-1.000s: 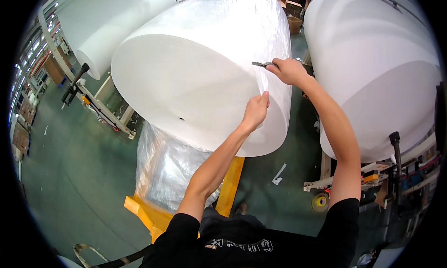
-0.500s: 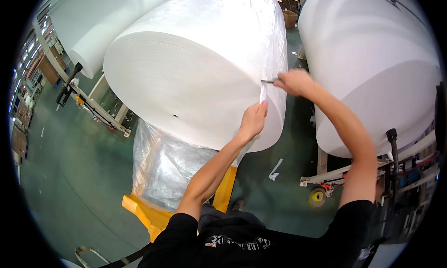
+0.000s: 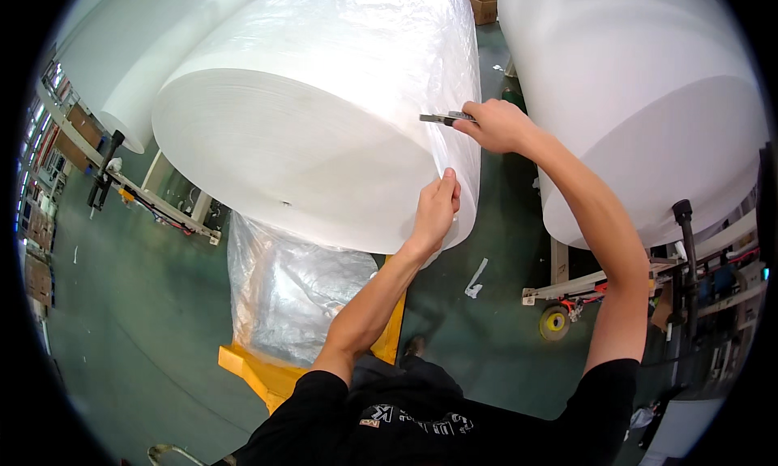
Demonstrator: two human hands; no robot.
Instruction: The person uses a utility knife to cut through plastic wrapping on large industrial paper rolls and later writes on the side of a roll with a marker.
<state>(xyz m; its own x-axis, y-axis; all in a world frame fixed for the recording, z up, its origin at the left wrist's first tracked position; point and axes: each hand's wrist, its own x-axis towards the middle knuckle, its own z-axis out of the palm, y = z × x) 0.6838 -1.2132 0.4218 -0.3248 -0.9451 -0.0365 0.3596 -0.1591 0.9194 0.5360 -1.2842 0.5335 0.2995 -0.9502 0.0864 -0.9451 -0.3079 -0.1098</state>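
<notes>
A huge white paper roll [image 3: 284, 158] lies in front of me, its round end facing me and clear plastic film [image 3: 365, 36] wrapped over its top and side. In my right hand [image 3: 502, 126] is a utility knife [image 3: 446, 118], its blade pointing left over the film near the roll's right edge. My left hand [image 3: 436, 211] is lower down at the same edge, closed on a gathered strip of the film [image 3: 439, 151] that runs up toward the knife. Whether the blade touches the film I cannot tell.
Another large white roll [image 3: 624, 101] lies to the right on a frame. Below the near roll, crumpled plastic film [image 3: 300, 296] covers a yellow pallet truck [image 3: 251, 373]. A tape roll [image 3: 554, 323] and a white scrap [image 3: 475, 284] are on the green floor. A narrower roll [image 3: 174, 61] is at left.
My right hand and the knife have moved up and left, and more of the knife shows. My left hand still grips the film strip. The whole view has shifted slightly.
</notes>
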